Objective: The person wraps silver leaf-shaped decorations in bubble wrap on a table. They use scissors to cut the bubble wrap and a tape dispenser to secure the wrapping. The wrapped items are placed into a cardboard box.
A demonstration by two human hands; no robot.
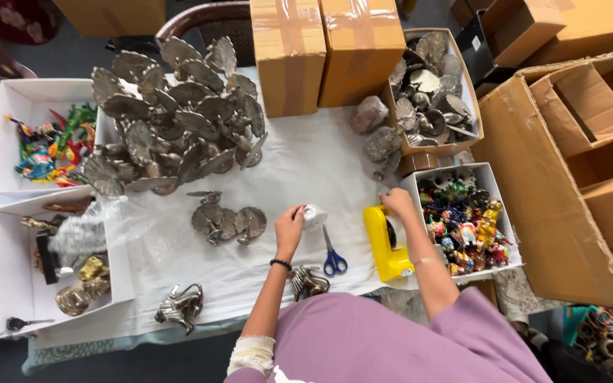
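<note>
Counting one blue-handled scissors (pixel 333 259) and one yellow tape dispenser (pixel 386 245). Left hand (pixel 290 227) curls around a small white-wrapped object (pixel 313 215); right hand (pixel 396 201), fingers bent, rests above the dispenser, grip unclear.

The small white wrapped object (pixel 313 215) is half hidden by the left hand (pixel 289 228); the dark red patterned cloth (pixel 15 18), upper left, is cut by the frame edge; the painted figurines (pixel 462 225) in the right white box blur together.

We see both arms stretched forward, elbows near torso. Left hand (pixel 289 228) raised, wrist bent, fingers curled closed in pinch, dark band at wrist, pale wrap at elbow. Right hand (pixel 397 203) further out, palm down, fingers bunched, thin band on forearm. Hands well apart.
</note>
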